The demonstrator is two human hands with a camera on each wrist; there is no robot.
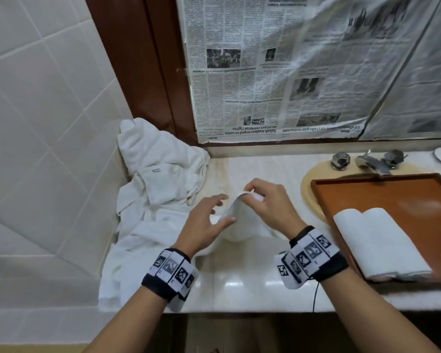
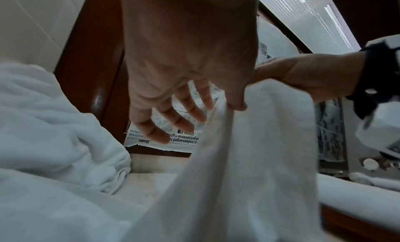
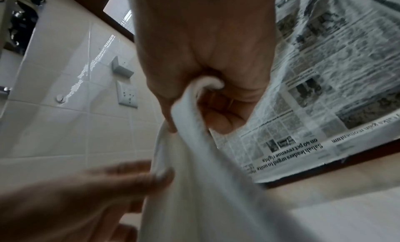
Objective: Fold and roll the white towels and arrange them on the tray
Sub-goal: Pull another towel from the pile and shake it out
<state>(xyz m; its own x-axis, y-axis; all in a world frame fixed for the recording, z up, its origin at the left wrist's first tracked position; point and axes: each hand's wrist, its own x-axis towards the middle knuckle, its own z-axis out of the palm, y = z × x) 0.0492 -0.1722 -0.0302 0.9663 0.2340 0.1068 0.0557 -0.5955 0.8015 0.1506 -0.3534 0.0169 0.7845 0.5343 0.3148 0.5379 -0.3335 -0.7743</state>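
Above the pale marble counter [image 1: 252, 281], the right hand [image 1: 270, 205] pinches the top edge of a white towel [image 1: 236, 212] between thumb and curled fingers, lifting it so the cloth hangs down to the countertop. The right wrist view shows the hem bunched inside that grasp. The left hand [image 1: 206, 220] is beside the hanging cloth with its fingers spread and nearly straight; its thumb tip touches the towel's edge, and it grips nothing. A heap of loose white towels [image 1: 155, 179] lies at the left end of the counter against the tiled wall [image 1: 36, 123], spilling toward the front edge. To the right, a brown wooden tray [image 1: 392, 192] sits partly over the basin [image 1: 311, 179], and two rolled towels [image 1: 377, 243] lie side by side, touching, at its near left corner. A chrome faucet [image 1: 372, 161] stands behind the tray. Sheets of newspaper [image 1: 278, 72] cover the panel above the counter, framed in dark wood. Both wrists carry bands with black-and-white markers.
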